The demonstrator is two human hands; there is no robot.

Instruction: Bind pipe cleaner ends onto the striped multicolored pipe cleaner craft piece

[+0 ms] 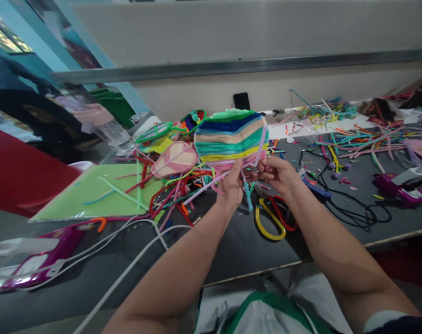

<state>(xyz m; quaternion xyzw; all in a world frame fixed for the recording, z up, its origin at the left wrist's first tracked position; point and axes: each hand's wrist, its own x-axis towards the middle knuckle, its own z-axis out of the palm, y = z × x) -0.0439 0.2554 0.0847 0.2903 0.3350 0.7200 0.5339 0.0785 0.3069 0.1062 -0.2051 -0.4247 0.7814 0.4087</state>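
Observation:
My left hand (230, 185) grips the lower edge of a striped pipe-cleaner panel (228, 139), thumb on its front. The panel has bands of green, navy, light blue, cream, teal, yellow and pink, and is held up over the table. At its right side my right hand (275, 174) has its fingers pinched on a lilac pipe cleaner (261, 146) that bends along the panel's edge. A twisted lilac and turquoise stem (247, 192) hangs below, between the hands. Scissors (271, 222) with yellow and red handles lie under my right wrist.
Left of the panel are a pink and cream leaf-shaped piece (174, 160), loose pipe cleaners and a green sheet (75, 195). Purple devices (40, 260) with white cables lie at left and right. A phone (241, 101) leans at the back; a person (16, 93) stands far left.

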